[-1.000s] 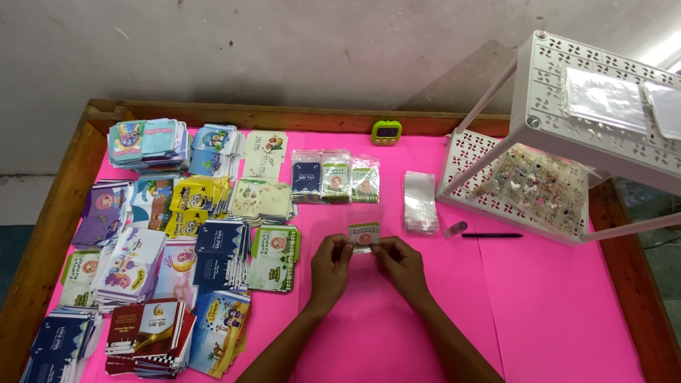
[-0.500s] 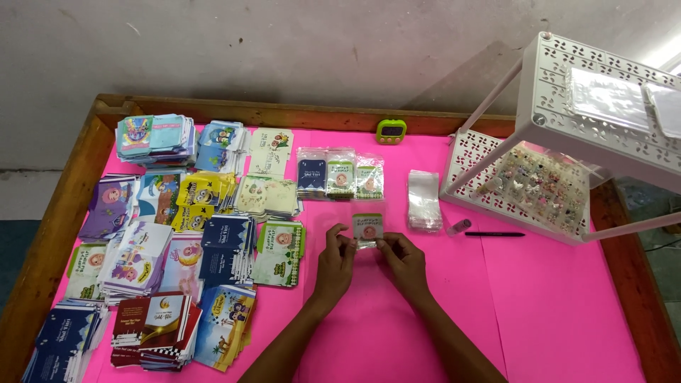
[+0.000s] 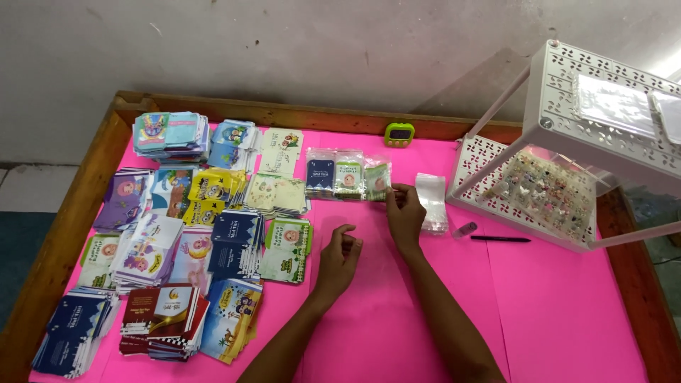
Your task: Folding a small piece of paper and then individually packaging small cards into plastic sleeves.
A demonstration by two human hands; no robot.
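Many card stacks (image 3: 191, 234) left, white rack (image 3: 560, 170) right of hands.

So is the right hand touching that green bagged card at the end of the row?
Touching. The head view shows the right hand's fingertips pinching the edge of the green bagged card.

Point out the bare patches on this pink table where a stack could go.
Widest bare pink sheet: right of the right hand, below the pen and white rack. A smaller patch lies between the forearms, near the front edge. The left half is crowded with card stacks.
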